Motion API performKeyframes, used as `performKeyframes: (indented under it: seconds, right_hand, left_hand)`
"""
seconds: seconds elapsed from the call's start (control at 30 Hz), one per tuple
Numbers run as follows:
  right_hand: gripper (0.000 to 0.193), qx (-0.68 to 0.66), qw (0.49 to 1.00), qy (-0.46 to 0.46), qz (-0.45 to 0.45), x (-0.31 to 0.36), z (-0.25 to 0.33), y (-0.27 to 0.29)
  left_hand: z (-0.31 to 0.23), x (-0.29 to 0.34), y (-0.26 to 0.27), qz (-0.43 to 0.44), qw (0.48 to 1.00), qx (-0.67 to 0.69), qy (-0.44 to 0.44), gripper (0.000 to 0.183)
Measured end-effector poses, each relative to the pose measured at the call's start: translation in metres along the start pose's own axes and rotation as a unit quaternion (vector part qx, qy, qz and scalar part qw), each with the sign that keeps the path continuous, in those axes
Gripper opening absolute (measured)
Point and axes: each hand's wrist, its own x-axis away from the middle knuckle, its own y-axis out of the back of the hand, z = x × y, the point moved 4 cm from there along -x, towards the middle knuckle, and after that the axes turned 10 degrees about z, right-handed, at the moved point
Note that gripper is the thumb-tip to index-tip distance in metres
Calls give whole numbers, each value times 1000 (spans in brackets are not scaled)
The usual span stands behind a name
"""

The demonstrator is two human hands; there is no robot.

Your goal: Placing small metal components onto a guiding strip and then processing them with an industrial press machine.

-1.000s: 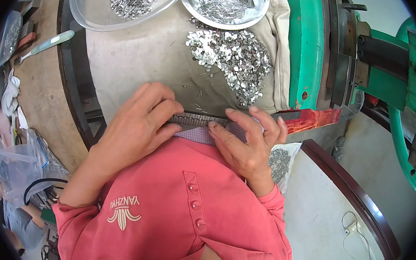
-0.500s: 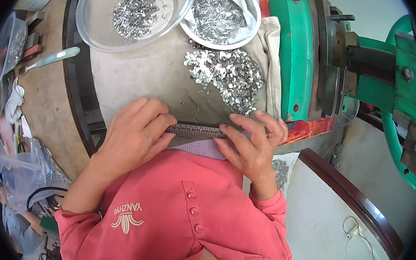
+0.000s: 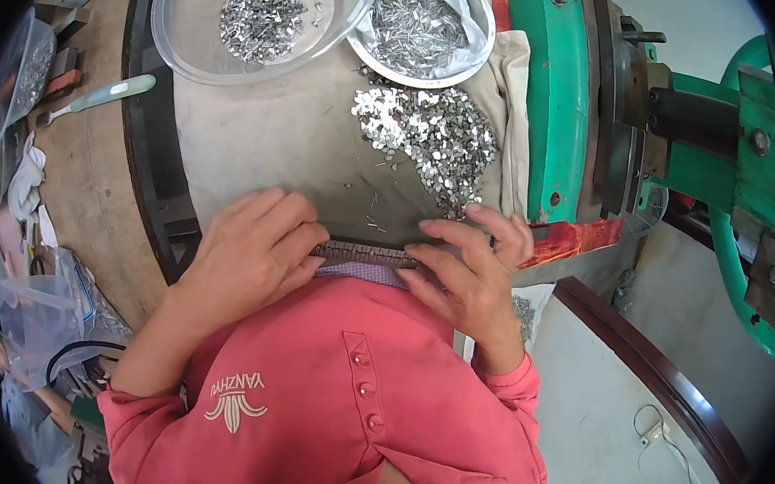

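A long, narrow dark metal strip with a row of close slots [image 3: 366, 254] lies across in front of my body, at the near edge of the cloth. My left hand [image 3: 256, 248] has its fingers closed round the strip's left end. At the other end, my right hand [image 3: 473, 267] pinches the strip between thumb and index finger, with the other fingers raised apart. Just beyond my right fingers spreads a heap of small shiny flat metal pieces [image 3: 439, 142]. A few thin pins [image 3: 372, 209] lie loose on the cloth beyond the strip.
A clear plastic bowl [image 3: 196, 64] with small metal parts and a white bowl [image 3: 487, 48] of thin pins stand at the back on beige cloth [image 3: 252, 143]. A green machine [image 3: 551, 102] borders the right. At left, a pale-handled brush [image 3: 112, 93] lies on the wooden table [image 3: 97, 192].
Both hands keep their hold on the slotted strip, its visible part tilting slightly. The whole view has shifted a little, with the bowls and heap now slightly farther right and the bowls higher.
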Motion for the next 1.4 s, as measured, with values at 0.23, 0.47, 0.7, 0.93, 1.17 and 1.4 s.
performKeyframes:
  seconds: [0.23,0.47,0.7,0.93,1.17,1.4]
  right_hand:
    - [22,-107,994,18,11,-20,-11,-3]
    - [17,-88,994,68,11,-46,-4,-16]
    - [17,-78,994,72,-5,-51,3,-16]
    - [17,-66,997,38,9,-50,14,-18]
    - [16,-65,998,14,-23,-53,4,-17]
    - [20,-23,1000,-1,1,-57,4,-13]
  left_hand:
    - [3,6,-7,10,1000,13,17,31]
    - [8,4,-4,36,996,71,28,29]
    - [9,-5,2,7,991,122,54,26]
    - [13,-33,3,-30,996,36,81,19]
    - [21,-36,-4,-41,996,21,76,15]
    - [25,-36,-19,-121,992,8,42,10]
